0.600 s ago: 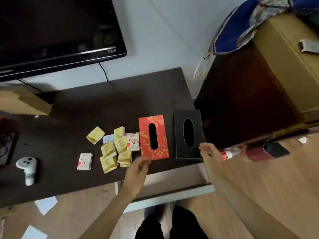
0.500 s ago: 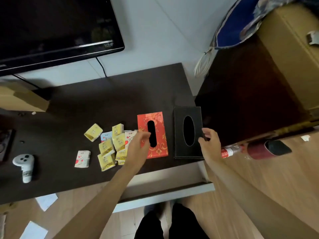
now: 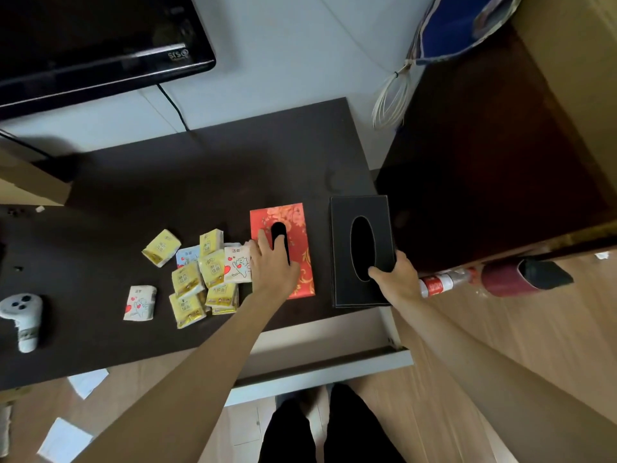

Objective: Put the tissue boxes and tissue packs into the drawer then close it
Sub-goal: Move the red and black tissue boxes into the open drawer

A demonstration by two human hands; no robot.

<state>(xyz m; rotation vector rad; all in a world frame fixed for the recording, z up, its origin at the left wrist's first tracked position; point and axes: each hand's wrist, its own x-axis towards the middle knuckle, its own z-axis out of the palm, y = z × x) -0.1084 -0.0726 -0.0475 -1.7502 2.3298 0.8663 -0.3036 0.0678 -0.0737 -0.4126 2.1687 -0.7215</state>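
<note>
A red tissue box (image 3: 300,235) and a black tissue box (image 3: 347,228) lie side by side on the dark table (image 3: 167,182). My left hand (image 3: 272,264) lies on the red box, fingers over its slot and its thumb side at the box's left edge. My right hand (image 3: 397,275) grips the black box's near right corner, thumb at the slot. Several yellow and white tissue packs (image 3: 207,272) are heaped left of the red box, and one white pack (image 3: 140,302) lies apart. The pale drawer (image 3: 334,369) stands open below the table's front edge.
A white controller (image 3: 21,319) lies at the table's left end under a TV (image 3: 100,38). A tall dark cabinet (image 3: 484,178) stands right of the table, with a bottle (image 3: 440,284) on the wooden floor. Paper scraps (image 3: 88,382) lie at lower left.
Both hands have moved forward from the table's front edge: the left onto the red box, the right onto the black box's near corner. The boxes stay where they were.
</note>
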